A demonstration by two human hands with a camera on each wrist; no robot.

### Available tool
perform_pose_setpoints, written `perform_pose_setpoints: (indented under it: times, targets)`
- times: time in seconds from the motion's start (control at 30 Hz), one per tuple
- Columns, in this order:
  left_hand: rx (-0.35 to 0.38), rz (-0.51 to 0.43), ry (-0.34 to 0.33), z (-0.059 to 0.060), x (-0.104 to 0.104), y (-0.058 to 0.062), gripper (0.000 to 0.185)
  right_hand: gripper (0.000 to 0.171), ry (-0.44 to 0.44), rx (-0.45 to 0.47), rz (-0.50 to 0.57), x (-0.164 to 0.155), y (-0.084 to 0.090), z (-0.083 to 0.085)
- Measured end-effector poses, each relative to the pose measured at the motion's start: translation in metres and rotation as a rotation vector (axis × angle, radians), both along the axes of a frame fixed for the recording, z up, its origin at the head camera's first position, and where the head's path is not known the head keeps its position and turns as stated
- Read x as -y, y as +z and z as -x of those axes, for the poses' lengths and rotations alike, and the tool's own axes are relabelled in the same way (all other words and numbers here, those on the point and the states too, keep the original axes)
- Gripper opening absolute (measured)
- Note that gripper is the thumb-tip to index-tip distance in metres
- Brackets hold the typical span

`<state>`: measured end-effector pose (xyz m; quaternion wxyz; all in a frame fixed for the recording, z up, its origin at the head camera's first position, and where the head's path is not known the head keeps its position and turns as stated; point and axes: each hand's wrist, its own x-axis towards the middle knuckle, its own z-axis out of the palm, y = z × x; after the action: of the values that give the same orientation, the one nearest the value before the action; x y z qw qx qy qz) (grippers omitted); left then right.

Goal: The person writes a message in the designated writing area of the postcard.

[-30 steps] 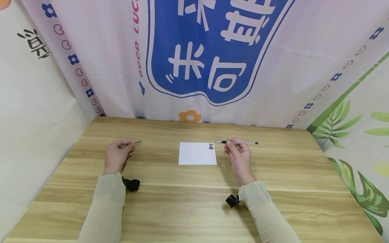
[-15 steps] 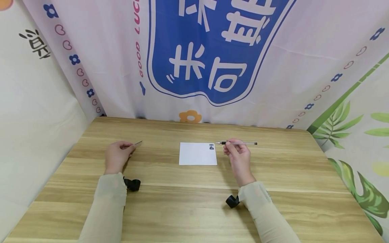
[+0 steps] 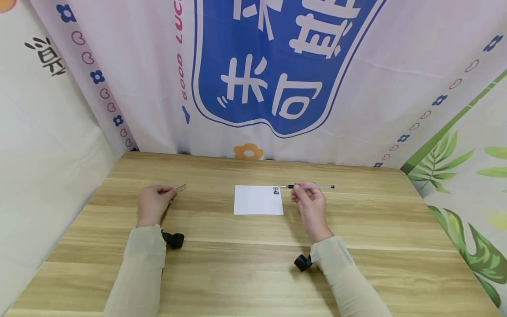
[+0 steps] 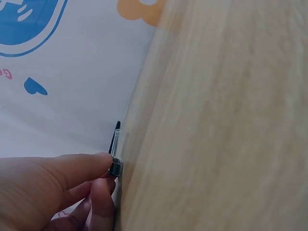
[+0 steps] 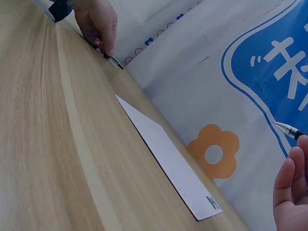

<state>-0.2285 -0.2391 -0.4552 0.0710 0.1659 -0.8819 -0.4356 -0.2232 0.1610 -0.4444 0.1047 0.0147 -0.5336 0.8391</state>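
My left hand (image 3: 171, 192) rests on the wooden table (image 3: 245, 264) at the left and pinches a small clear pen cap (image 3: 180, 187) with a dark clip. Close up, the cap (image 4: 116, 155) sticks out between thumb and forefinger. My right hand (image 3: 303, 191) holds a clear pen (image 3: 317, 186) level just above the table, its tip pointing left. The pen tip (image 5: 286, 128) shows above my right hand's fingers (image 5: 291, 185). A white card (image 3: 258, 200) with a small dark mark in its far right corner lies flat between the two hands, touched by neither.
Printed cloth backdrops (image 3: 277, 66) close off the table at the back and on both sides. Black wrist straps (image 3: 173, 240) (image 3: 303, 262) hang at my sleeves. Bare tabletop stretches in front of the card and to the right.
The cap in my left hand has turned slightly. Both hands, the pen and the card stay where they were.
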Motion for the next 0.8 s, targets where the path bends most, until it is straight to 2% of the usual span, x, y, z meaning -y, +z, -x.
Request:
perform_pose_setpoints:
  times: [0.2,0.53,0.67,0.8]
  targets:
    - [0.007,-0.027,0.004,-0.001,-0.001,0.001,0.030,0.010,0.013,0.000,-0.016,-0.001,-0.001,0.000]
    - [-0.032,0.031,-0.012,-0.002,-0.008,0.008,0.034,0.010,0.020,-0.001,-0.026,0.000,-0.001,-0.001]
    - [-0.085,0.044,-0.047,-0.002,-0.014,0.013,0.035,0.008,0.024,0.002,-0.031,0.000,-0.001,0.000]
    - [-0.135,0.078,-0.129,0.000,-0.023,0.015,0.036,0.007,0.021,0.005,-0.035,-0.001,-0.001,-0.002]
